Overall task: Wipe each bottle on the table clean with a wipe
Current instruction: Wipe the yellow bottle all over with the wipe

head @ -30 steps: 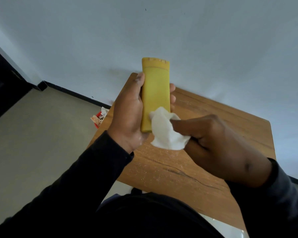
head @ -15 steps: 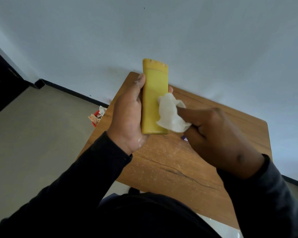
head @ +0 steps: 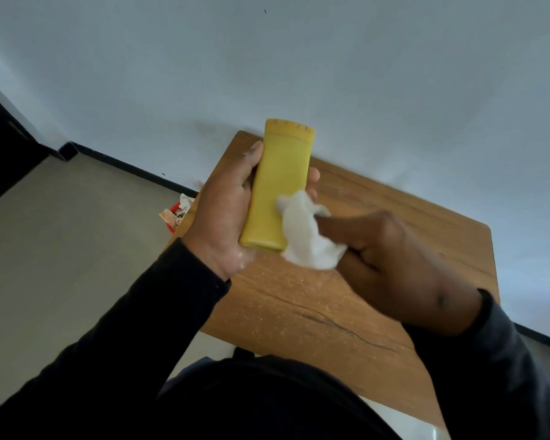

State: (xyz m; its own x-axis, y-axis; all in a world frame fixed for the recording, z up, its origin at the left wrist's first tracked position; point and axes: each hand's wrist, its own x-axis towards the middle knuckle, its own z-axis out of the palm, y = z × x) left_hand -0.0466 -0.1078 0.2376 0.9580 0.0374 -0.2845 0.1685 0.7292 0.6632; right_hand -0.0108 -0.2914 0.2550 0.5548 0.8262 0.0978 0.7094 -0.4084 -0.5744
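A flat yellow bottle (head: 280, 182) is held above the wooden table (head: 378, 300), its cap end pointing away from me. My left hand (head: 223, 211) grips it from the left side, thumb along the near edge and fingertips showing past the right edge. My right hand (head: 391, 265) pinches a crumpled white wipe (head: 305, 236) and presses it against the bottle's lower right part. No other bottle shows in this view.
The table stands against a pale wall (head: 299, 65). On the floor to its left lies a red container with crumpled paper scraps (head: 177, 212). A dark crack (head: 331, 325) runs across the tabletop near me.
The wipe went up the bottle's right side, then came back down to its lower right corner. The bottle has tilted slightly, its lower end swinging left.
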